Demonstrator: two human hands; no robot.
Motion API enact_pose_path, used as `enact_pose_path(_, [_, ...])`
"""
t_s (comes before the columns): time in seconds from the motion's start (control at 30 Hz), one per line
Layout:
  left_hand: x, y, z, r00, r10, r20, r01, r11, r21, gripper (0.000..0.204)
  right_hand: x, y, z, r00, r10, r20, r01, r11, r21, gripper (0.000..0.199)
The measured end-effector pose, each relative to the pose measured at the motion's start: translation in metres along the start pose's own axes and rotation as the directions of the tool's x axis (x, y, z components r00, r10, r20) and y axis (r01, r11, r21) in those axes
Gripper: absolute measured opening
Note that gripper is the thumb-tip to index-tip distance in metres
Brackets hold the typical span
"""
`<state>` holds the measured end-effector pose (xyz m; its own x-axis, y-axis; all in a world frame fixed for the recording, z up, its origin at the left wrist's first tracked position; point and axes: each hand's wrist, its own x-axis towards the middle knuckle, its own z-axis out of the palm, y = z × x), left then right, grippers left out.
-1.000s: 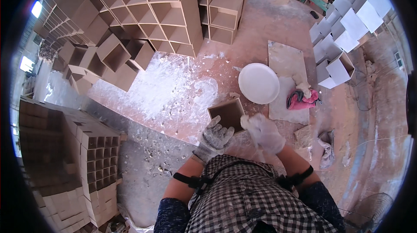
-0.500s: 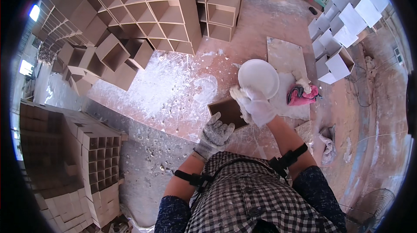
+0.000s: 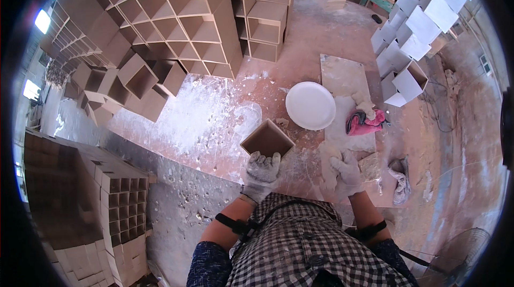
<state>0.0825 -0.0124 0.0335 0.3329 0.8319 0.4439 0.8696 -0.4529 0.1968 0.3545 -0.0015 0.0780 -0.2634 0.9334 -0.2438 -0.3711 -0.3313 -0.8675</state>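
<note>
My left hand (image 3: 262,172), in a grey knit glove, grips the near edge of a brown open box (image 3: 263,145). The box's opening faces up, and its bare inside shows. Off to the right, my right hand (image 3: 349,173), in a whitish glove, is closed around a limp beige cloth (image 3: 328,165), which is blurred and partly hidden by the fingers. This hand is apart from the box. Beyond it, a round white plastic lid or shallow basin (image 3: 310,106) lies on the powder-dusted table.
A pink and dark cloth (image 3: 365,122) lies on a worn board (image 3: 342,70) at the right. A grey rag (image 3: 399,181) sits nearer. White boxes (image 3: 411,81) are stacked at the far right; brown box stacks (image 3: 190,30) rise behind and several loose boxes (image 3: 140,75) lie left.
My right hand has drawn away from the box, toward me and right, with the cloth. The box, in my left hand, has turned and its opening shows more fully.
</note>
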Motion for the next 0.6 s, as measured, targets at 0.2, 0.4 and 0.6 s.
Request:
enact_pose_path(0.2, [0.038, 0.053, -0.028, 0.972, -0.144, 0.185, 0.174, 0.971, -0.162, 0.056, 0.012, -0.003, 0.016, 0.992, 0.004, -0.124, -0.015, 0.996, -0.089, 0.037])
enact_pose_path(0.4, [0.028, -0.012, -0.058, 0.953, 0.266, 0.145, -0.251, 0.961, -0.118, 0.059, 0.064, 0.028, 0.006, 0.982, -0.164, -0.089, 0.131, 0.947, -0.293, 0.033])
enact_pose_path(0.6, [0.015, -0.018, -0.023, 0.956, 0.210, 0.205, -0.192, 0.976, -0.105, 0.029, 0.104, 0.020, 0.058, 0.942, -0.323, -0.088, 0.245, 0.844, -0.477, 0.025])
